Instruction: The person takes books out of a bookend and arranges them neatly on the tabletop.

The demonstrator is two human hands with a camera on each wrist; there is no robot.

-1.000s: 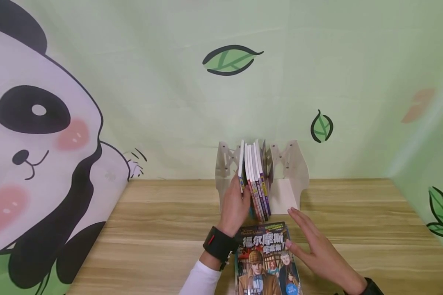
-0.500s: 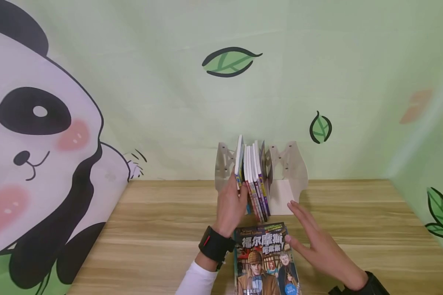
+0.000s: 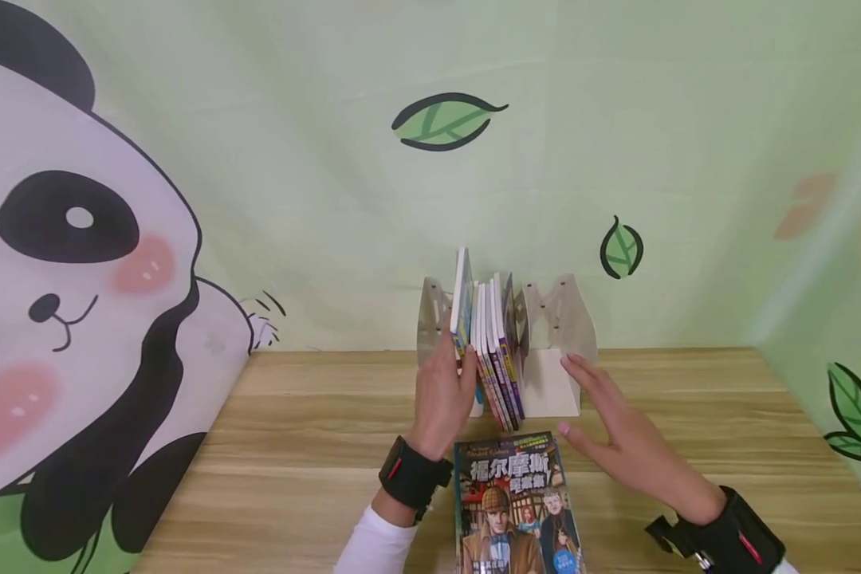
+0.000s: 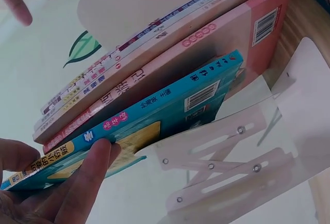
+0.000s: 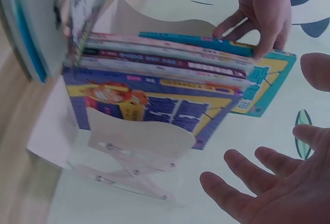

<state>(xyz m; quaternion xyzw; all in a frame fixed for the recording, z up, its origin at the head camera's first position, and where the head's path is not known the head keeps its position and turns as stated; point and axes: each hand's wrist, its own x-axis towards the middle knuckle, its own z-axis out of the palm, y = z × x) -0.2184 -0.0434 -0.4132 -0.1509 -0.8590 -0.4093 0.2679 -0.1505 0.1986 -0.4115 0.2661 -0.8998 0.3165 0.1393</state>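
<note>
My left hand (image 3: pixel 441 395) pinches a blue book (image 4: pixel 154 99) between thumb and fingers at the left end of an upright row of books (image 3: pixel 493 351). Its top rises above its neighbours; in the left wrist view its lower end stands apart from the rack's base. Beside it is a pink-spined book (image 4: pixel 263 28), then several thinner ones, with a purple-covered book (image 5: pixel 149 100) at the far end. They stand in a white expandable book rack (image 3: pixel 581 319). My right hand (image 3: pixel 634 438), fingers spread, hovers near the rack's right side and holds nothing.
A comic-style book (image 3: pixel 513 510) with figures on its cover lies flat on the wooden table (image 3: pixel 316 446), just in front of the rack. Behind the table hangs a green backdrop (image 3: pixel 316 199) printed with a panda and leaves.
My left hand has drawn the blue book upward and slightly left, out above the row. My right hand has shifted a little up and right, with its fingers still spread.
</note>
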